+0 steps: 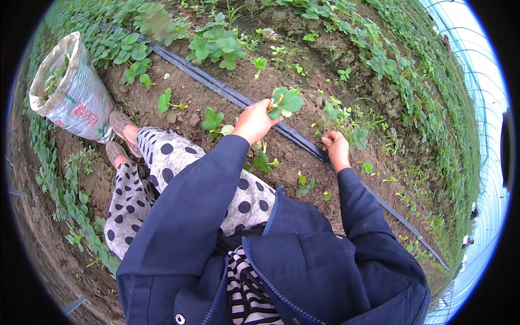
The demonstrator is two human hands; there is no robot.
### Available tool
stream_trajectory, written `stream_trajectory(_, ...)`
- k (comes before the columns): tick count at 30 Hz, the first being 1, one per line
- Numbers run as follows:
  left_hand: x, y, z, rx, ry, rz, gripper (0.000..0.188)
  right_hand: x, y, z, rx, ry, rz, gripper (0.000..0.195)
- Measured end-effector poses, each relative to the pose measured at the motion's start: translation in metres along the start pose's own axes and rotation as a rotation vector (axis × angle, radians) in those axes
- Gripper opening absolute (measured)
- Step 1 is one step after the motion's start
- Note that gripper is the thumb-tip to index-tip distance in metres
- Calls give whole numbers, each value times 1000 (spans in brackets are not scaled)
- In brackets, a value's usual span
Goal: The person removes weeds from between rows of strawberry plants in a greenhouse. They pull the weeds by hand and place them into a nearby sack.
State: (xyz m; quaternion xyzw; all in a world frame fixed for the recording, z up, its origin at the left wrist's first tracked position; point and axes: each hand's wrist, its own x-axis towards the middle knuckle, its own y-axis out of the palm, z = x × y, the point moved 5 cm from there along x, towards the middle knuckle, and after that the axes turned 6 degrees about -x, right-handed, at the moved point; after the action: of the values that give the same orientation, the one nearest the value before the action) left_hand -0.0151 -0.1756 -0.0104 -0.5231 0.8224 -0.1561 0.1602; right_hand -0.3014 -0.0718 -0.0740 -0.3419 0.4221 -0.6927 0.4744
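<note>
My left hand (255,122) grips a strawberry plant with broad green leaves (287,102), held above the black drip tape (227,94). To its right, my right hand (338,148) is low over the soil beyond the tape, its fingers closed around thin stems of a small leafy plant (330,114), partly blurred. Loose-looking strawberry seedlings (212,120) lie or stand on the brown soil near my knees, one (164,100) farther left. Whether they are rooted cannot be told. My fingers hide the base of the plant in my left hand.
An open white woven sack (83,101) with leafy plants inside stands by my shoes (122,126) at the left. Rows of strawberry plants (219,42) and weeds line the bed. A plastic-covered hooped tunnel wall (479,53) curves along the right.
</note>
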Motion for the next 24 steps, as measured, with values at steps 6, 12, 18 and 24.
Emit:
stream_trajectory(6, -4, 33, -2, -303, 81, 159, 74, -6, 18, 146, 672, 28, 183, 27)
stream_trajectory(12, 0, 8, 7, -567, -149, 58, 27, -32, -13, 187, 1464, 20, 530, 51)
stream_trajectory(18, 6, 9, 5, -637, -81, -35, 10, -47, -29, -11, 894, 471, 202, 24)
stream_trajectory(24, 1, -3, 5, -957, -237, -59, 9, -40, -21, -106, 711, 608, -8, 30)
